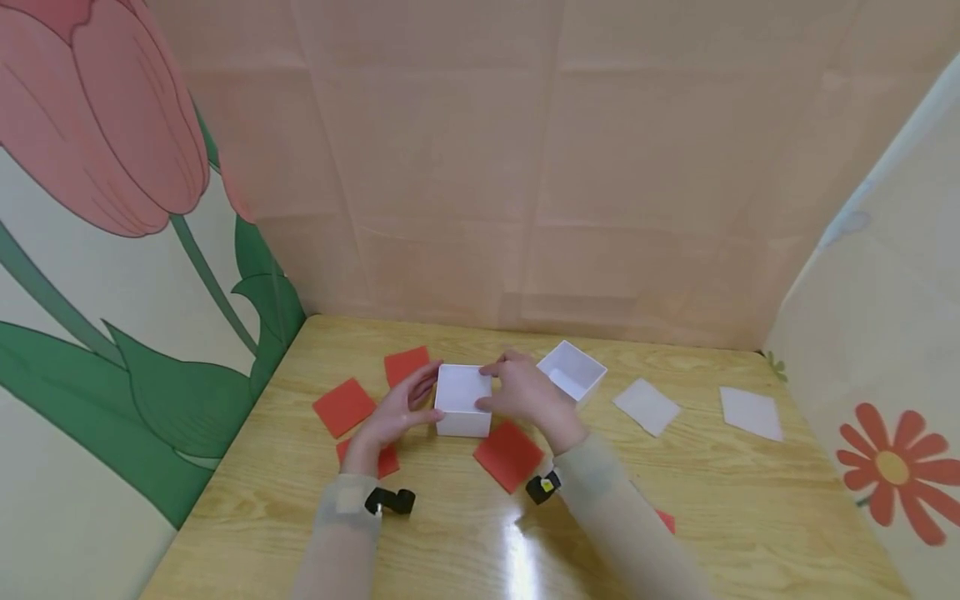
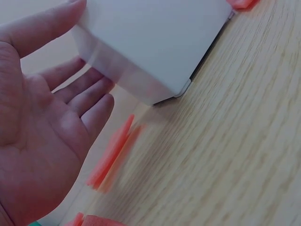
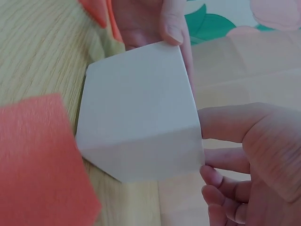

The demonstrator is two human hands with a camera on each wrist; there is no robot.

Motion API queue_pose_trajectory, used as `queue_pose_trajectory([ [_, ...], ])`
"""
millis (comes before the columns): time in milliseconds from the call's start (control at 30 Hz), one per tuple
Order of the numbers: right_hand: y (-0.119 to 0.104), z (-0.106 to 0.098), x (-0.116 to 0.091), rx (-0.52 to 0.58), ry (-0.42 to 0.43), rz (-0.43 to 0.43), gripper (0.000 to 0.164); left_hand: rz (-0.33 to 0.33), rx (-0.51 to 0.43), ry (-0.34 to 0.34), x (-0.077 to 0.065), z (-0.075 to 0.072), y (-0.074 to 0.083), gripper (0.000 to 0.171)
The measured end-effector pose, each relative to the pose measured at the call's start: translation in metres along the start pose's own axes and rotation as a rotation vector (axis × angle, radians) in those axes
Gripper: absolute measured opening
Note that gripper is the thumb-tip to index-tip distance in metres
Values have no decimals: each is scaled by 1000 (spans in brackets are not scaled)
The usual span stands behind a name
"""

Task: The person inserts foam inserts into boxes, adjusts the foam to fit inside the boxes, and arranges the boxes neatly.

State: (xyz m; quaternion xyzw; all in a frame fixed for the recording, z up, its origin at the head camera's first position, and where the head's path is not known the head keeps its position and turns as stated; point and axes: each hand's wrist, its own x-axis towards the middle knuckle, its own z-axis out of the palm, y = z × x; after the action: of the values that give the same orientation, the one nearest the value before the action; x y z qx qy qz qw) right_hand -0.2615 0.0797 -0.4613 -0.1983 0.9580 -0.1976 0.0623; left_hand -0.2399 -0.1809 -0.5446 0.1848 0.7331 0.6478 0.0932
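A small white box (image 1: 463,423) sits on the table between the two hands. The left hand (image 1: 397,414) holds its left side, with the thumb at the near corner and the other fingers farther back along that side. From the right, the right hand (image 1: 528,392) grips the box's top edge with thumb and fingertips. In the right wrist view the box (image 3: 136,99) shows plain white faces, with its inside hidden; the left hand's thumb lies on its far edge. The left wrist view shows the left hand (image 2: 47,113) against a side of the box (image 2: 155,42).
Just behind the right hand stands a second white box (image 1: 577,371), open at the top. Red squares lie around the hands, one (image 1: 343,407) at left and another (image 1: 508,456) in front. Two white squares, one nearer (image 1: 647,407) and one farther (image 1: 751,412), lie at right.
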Motion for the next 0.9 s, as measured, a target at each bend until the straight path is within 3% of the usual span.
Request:
queue_pose_trajectory([
  [567,-3,6,-1,-28,23,29,55,-4,3,-3,0,-1,-1,90],
  [900,5,12,-1,33,21,20,57,0,-10,-1,-1,0,0,89],
])
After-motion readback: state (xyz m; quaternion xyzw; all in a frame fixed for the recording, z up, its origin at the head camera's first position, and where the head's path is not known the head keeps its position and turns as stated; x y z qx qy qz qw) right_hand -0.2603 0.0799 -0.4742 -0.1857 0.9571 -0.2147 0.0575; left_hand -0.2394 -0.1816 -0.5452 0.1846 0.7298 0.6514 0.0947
